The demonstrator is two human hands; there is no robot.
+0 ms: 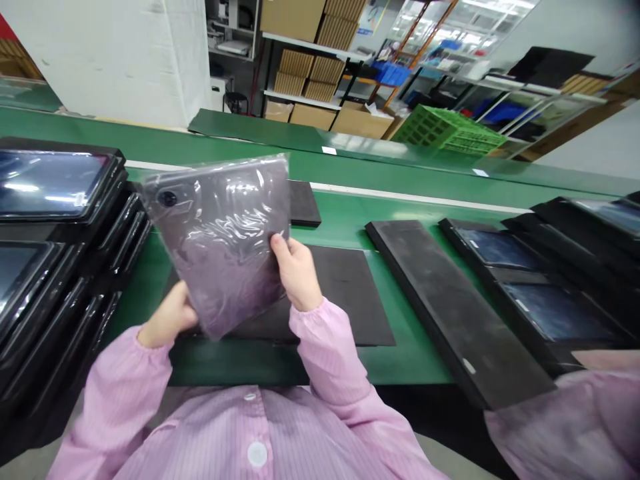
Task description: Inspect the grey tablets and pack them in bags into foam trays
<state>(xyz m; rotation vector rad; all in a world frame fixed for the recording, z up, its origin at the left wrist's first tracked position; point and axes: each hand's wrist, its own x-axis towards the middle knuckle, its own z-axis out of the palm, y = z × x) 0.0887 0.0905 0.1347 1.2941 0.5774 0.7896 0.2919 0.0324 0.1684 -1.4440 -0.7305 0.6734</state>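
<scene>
A grey tablet [225,247] in a clear plastic sleeve is held up in front of me, its back with the round camera facing me. My right hand [299,272] grips its right edge, thumb on the back. Around the lower left edge, my left hand [170,317] is closed on the tablet, its fingers partly hidden behind it. Beneath the tablet a flat black mat [350,293] lies on the green bench [410,333]. Behind the tablet, a small black block [304,203] shows in part.
On the left rise stacked black trays [60,320] with wrapped tablets. A long black foam tray [450,300] lies to the right, beside more trays [555,307] holding tablets. Another person's pink sleeve [565,420] reaches in at lower right. A green crate [445,130] stands beyond the bench.
</scene>
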